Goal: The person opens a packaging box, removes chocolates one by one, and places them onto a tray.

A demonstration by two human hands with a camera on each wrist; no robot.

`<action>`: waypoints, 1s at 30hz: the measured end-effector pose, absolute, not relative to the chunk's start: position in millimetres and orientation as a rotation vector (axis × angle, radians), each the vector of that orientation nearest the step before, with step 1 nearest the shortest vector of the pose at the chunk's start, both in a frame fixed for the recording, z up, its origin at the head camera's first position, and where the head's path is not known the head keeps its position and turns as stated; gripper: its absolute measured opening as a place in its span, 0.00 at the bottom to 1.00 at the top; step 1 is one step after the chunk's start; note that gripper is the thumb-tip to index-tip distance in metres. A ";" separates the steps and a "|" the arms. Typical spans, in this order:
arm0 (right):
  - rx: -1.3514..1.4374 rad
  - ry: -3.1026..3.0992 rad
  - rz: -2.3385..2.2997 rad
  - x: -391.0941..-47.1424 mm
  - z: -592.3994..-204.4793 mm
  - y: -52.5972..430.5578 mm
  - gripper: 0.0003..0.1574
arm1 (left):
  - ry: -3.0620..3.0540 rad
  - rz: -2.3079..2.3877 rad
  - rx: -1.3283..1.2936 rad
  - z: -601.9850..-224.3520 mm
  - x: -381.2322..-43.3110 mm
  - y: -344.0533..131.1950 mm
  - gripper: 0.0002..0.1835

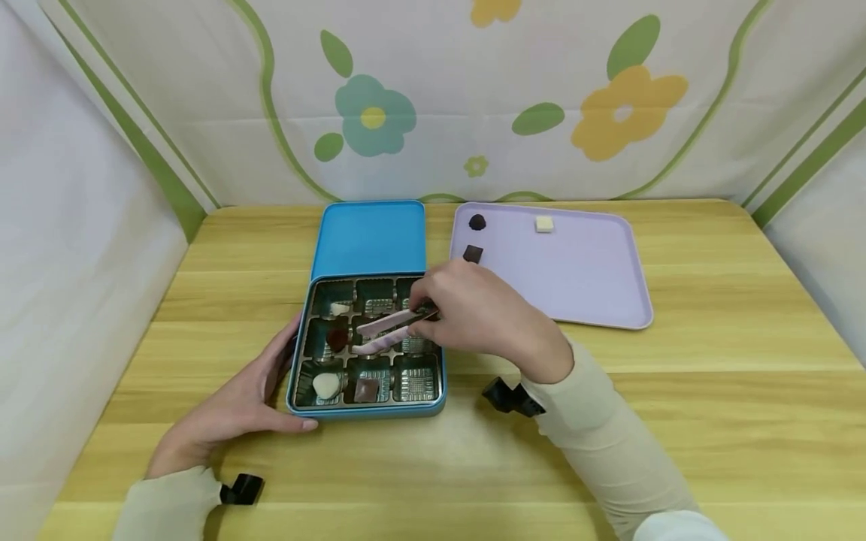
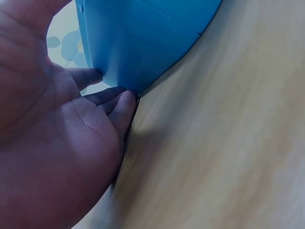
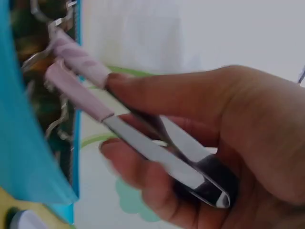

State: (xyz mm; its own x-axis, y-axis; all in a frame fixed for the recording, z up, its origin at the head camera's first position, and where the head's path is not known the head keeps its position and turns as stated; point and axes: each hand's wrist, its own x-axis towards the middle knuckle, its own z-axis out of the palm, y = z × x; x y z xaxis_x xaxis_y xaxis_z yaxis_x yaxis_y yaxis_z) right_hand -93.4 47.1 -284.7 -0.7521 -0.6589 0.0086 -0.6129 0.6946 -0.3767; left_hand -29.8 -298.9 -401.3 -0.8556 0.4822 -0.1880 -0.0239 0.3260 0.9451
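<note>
Tongs (image 1: 387, 322), clamped by the fingers of the right hand (image 1: 476, 308) over the blue tin (image 1: 379, 412), could knock the reddish-brown piece (image 1: 337, 336) if swung left, and the tin might slide should the left hand (image 1: 233, 407), thumb and fingers apart, ease off.

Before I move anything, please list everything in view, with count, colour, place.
Table: 1, light wood, below
Patterned cloth: count unclear, white, around table
Tin: 1, blue, centre-left
Lid: 1, blue, behind tin
Insert: 1, dark, inside tin
Tin pieces: 4 visible, white, brown, in insert
Tray: 1, lilac, right of tin
Tray pieces: 3, dark, white, on tray
Tongs: 1, pink, silver, over tin
Wrist devices: 2, black, at wrists
Sleeves: 2, cream, forearms
Left hand: 1, touching tin
Right hand: 1, gripping tongs
</note>
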 end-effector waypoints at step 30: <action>-1.122 2.668 -0.902 -124.2 -306.8 59.7 0.09 | 2.149 1.562 0.414 -397.5 -31.9 -300.1 0.75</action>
State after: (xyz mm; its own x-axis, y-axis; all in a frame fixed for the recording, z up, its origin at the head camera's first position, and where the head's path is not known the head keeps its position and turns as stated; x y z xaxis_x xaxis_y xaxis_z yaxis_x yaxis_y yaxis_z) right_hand -124.2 59.7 -306.8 -0.7207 -0.6822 0.1233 -0.6172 0.5504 -0.5623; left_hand -31.9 -300.1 -397.5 -0.8542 0.4877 -0.1800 -0.0204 0.3144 0.9491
